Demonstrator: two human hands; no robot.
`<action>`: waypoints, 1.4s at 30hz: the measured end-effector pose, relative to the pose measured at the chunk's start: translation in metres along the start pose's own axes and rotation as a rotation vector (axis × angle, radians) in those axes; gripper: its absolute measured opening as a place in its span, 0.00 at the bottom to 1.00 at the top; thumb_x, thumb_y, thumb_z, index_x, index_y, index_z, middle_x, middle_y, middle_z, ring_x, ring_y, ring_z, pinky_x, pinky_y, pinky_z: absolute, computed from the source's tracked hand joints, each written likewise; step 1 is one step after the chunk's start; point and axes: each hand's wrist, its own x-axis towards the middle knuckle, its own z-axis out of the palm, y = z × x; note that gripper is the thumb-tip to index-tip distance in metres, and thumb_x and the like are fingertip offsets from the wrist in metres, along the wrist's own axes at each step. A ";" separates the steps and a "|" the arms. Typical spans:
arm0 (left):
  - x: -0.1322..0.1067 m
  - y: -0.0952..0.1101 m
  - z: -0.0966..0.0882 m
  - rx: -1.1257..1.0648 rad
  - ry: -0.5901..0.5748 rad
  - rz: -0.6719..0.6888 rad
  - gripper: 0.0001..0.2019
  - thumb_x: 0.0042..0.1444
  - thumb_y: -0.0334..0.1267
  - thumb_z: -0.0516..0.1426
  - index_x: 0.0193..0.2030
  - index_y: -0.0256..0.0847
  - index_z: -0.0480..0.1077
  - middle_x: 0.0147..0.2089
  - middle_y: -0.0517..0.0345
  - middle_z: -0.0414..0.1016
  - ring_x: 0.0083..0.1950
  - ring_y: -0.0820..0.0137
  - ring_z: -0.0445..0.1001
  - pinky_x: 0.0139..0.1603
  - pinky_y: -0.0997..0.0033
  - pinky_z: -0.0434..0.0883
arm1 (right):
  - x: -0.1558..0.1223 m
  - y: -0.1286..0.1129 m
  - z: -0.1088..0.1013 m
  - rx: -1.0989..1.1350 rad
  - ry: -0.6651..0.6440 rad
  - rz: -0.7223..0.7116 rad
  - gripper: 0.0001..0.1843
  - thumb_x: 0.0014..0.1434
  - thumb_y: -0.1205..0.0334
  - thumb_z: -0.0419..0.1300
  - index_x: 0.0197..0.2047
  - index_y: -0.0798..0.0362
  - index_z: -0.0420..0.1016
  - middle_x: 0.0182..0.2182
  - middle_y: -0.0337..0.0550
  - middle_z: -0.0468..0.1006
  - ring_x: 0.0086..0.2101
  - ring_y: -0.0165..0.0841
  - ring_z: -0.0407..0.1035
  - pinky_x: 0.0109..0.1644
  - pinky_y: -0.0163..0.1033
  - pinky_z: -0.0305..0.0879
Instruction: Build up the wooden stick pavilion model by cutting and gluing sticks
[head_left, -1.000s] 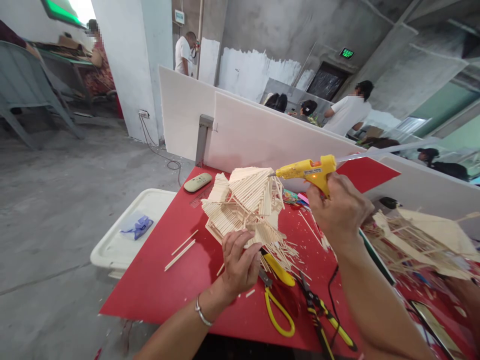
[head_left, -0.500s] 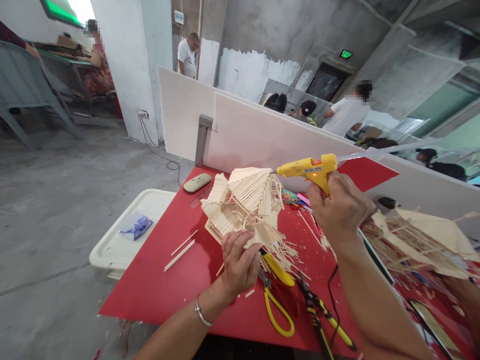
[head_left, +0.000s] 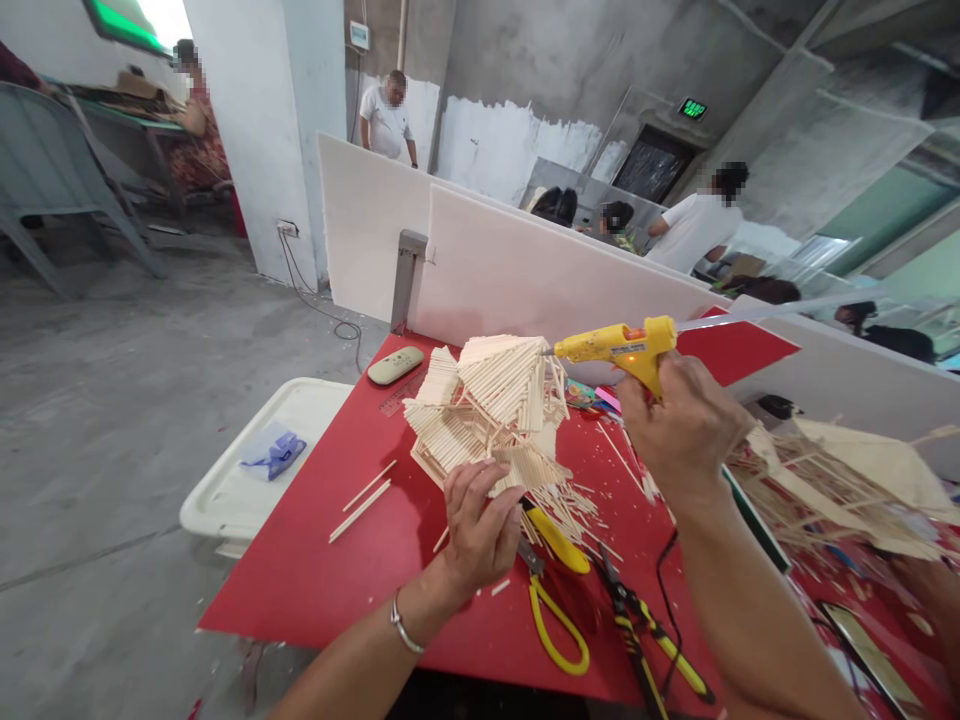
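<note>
My right hand (head_left: pixel 679 425) grips a yellow hot glue gun (head_left: pixel 619 343) with a small lit orange light and a clear glue stick trailing from its back. The gun's nozzle is at the upper right edge of a model house (head_left: pixel 499 390) built from thin wooden sticks, with several sloping stick roofs. At the model's front lower edge, my left hand (head_left: pixel 481 515) holds on with bent fingers; the fingertips are partly hidden. Close by the left hand lie yellow-handled scissors (head_left: pixel 559 625), and pliers with black and yellow handles (head_left: pixel 637 620) rest to their right.
Loose sticks (head_left: pixel 360 510) and offcuts lie on the red tabletop (head_left: pixel 300 575). A glasses case (head_left: pixel 395 365) sits at the back left. White boards (head_left: pixel 525 255) stand behind. Another stick model (head_left: pixel 840 470) is at the right, and a white lid (head_left: pixel 225 490) at the left.
The glue gun and both hands stay in nearly the same place, with the nozzle at the roof edge. A person in the background has lowered an arm and turned.
</note>
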 end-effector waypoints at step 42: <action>-0.003 -0.001 0.000 -0.017 -0.006 -0.003 0.12 0.57 0.29 0.57 0.48 0.43 0.71 0.54 0.47 0.73 0.59 0.56 0.69 0.61 0.46 0.63 | 0.004 -0.006 0.003 -0.046 0.078 -0.013 0.12 0.58 0.55 0.58 0.39 0.55 0.73 0.29 0.44 0.72 0.29 0.33 0.62 0.31 0.40 0.45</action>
